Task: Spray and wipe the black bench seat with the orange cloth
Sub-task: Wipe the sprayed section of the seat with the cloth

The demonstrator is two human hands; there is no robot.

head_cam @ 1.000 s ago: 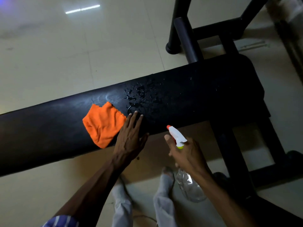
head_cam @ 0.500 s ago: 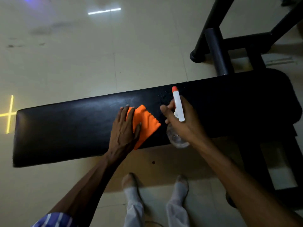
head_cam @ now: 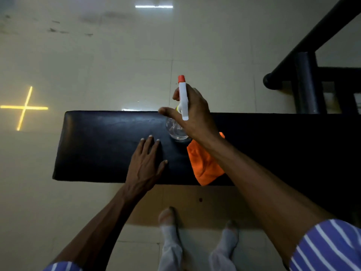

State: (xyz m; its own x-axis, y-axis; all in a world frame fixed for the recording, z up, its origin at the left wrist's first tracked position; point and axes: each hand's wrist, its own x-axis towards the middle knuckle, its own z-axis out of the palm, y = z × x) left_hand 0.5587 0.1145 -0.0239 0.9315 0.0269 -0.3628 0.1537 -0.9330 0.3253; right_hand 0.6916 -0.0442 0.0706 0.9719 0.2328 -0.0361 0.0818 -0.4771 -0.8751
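Note:
The black bench seat [head_cam: 101,145] runs across the middle of the head view, its left end in sight. My left hand [head_cam: 145,163] lies flat on the seat with straight, spread fingers. To its right the orange cloth [head_cam: 205,165] lies crumpled on the seat near the front edge, partly under my right forearm. My right hand [head_cam: 192,114] grips a spray bottle [head_cam: 183,100] with a white head and orange nozzle pointing away from me, held above the seat's far edge; its clear body hangs below the hand.
A black metal frame [head_cam: 304,85] of the bench stands at the right on the pale tiled floor [head_cam: 117,65]. A yellow cross of light [head_cam: 24,108] lies on the floor at the left. My feet stand just in front of the bench.
My left hand has let the orange cloth go and shifted left onto bare seat. My right hand has lifted the spray bottle forward over the seat, above the cloth.

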